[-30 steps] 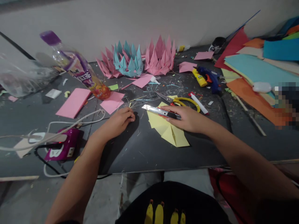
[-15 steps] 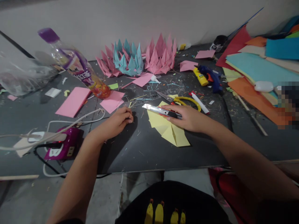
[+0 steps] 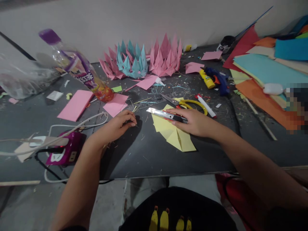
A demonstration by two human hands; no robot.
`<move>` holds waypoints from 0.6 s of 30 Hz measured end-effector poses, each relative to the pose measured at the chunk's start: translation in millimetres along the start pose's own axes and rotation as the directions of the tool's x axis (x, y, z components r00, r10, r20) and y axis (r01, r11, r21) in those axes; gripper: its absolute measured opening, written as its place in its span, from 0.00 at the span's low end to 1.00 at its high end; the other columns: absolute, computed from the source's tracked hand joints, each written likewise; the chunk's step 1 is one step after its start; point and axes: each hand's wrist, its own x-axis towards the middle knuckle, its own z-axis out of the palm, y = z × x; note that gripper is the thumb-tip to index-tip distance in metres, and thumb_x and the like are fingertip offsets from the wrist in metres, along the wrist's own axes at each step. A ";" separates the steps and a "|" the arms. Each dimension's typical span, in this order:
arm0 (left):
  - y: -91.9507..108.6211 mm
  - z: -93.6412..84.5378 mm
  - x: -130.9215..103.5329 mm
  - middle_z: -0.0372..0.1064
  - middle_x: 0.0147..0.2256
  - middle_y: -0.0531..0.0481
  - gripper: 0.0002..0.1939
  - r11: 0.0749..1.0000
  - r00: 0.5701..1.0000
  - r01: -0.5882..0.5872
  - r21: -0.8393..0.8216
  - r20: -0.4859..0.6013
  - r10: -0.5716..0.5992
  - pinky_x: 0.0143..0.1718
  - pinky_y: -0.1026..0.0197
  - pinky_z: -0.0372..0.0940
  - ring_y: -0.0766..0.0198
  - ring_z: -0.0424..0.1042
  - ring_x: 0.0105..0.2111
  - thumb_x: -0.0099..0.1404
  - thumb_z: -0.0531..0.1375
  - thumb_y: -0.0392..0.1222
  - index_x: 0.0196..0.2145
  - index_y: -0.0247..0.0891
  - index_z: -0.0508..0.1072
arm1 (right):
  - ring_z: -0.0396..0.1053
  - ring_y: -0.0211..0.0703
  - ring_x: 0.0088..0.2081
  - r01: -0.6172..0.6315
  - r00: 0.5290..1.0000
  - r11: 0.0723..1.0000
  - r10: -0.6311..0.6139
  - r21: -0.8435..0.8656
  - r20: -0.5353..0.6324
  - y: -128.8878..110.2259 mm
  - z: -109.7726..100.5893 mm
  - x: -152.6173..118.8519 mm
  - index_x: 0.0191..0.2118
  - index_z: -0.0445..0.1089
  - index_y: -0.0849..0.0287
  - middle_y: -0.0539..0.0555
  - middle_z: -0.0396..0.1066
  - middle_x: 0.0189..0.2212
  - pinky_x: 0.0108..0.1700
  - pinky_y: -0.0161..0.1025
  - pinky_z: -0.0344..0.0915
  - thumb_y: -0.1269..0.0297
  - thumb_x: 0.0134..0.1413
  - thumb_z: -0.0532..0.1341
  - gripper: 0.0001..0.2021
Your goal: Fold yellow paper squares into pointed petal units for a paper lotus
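My right hand is closed around a utility knife, its silver blade pointing left. Beneath that hand lies folded yellow paper, a crease running up its middle. Scissors with yellow handles lie just beyond the knife, partly hidden by my fingers. My left hand rests at the tabletop left of the paper, fingers curled and thumb near the fingertips; whatever they pinch, if anything, is too small to make out. Thin yellow paper slivers lie by its knuckles.
Folded pink and blue paper crowns stand at the back. A drink bottle and pink sheets are at left, near a purple power block with cables. A glue gun, glue stick and coloured paper lie right.
My left fingers have shifted slightly, the thumb and fingertips moving a little near the table. My right hand and the knife stay in place.
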 end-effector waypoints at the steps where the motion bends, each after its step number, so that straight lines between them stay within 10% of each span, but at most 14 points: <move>1: -2.0 0.5 -0.1 0.63 0.44 0.44 0.12 1.000 1.000 -0.003 -0.005 -0.001 0.003 0.48 0.54 0.61 0.59 0.64 0.45 0.66 0.49 0.43 0.40 0.37 0.70 | 0.65 0.50 0.51 -0.002 1.000 1.000 0.002 0.003 0.000 -0.1 0.0 0.0 0.57 0.62 0.56 0.55 0.67 0.52 0.50 0.45 0.64 0.65 0.54 0.55 0.22; 18: -10.3 1.0 0.6 0.68 0.47 0.47 0.13 0.995 1.000 0.010 -0.101 -0.020 -0.012 0.51 0.52 0.61 0.59 0.67 0.46 0.62 0.56 0.50 0.30 0.42 0.76 | 0.65 0.48 0.52 0.009 1.000 1.000 -0.009 -0.007 0.006 -1.0 -0.1 0.4 0.56 0.61 0.57 0.55 0.66 0.53 0.51 0.45 0.63 0.65 0.55 0.54 0.22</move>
